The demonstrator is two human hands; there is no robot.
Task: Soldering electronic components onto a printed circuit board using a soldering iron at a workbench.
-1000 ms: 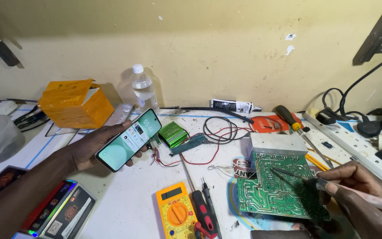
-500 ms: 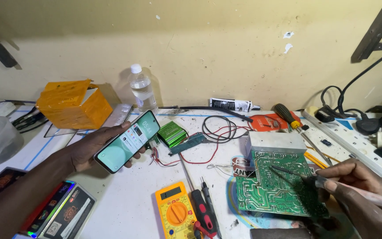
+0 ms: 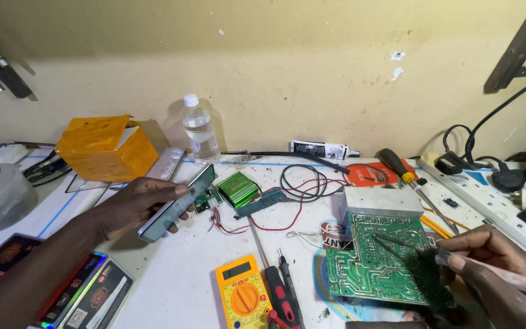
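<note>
From my feed, the left hand [image 3: 135, 207] is wrapped around a phone [image 3: 178, 203], held edge-on just above the table [image 3: 171, 280]. The right hand [image 3: 488, 256] pinches a soldering iron [image 3: 458, 259], tip on the green circuit board [image 3: 378, 262] near the front right. A clear bottle [image 3: 200, 131] stands by the yellow wall, contents hard to tell.

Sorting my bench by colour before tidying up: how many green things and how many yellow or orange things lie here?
Green: 2 (circuit board, small metal box)
Yellow or orange: 3 (multimeter, wrapped box, screwdriver handle tip)
Total: 5
</note>
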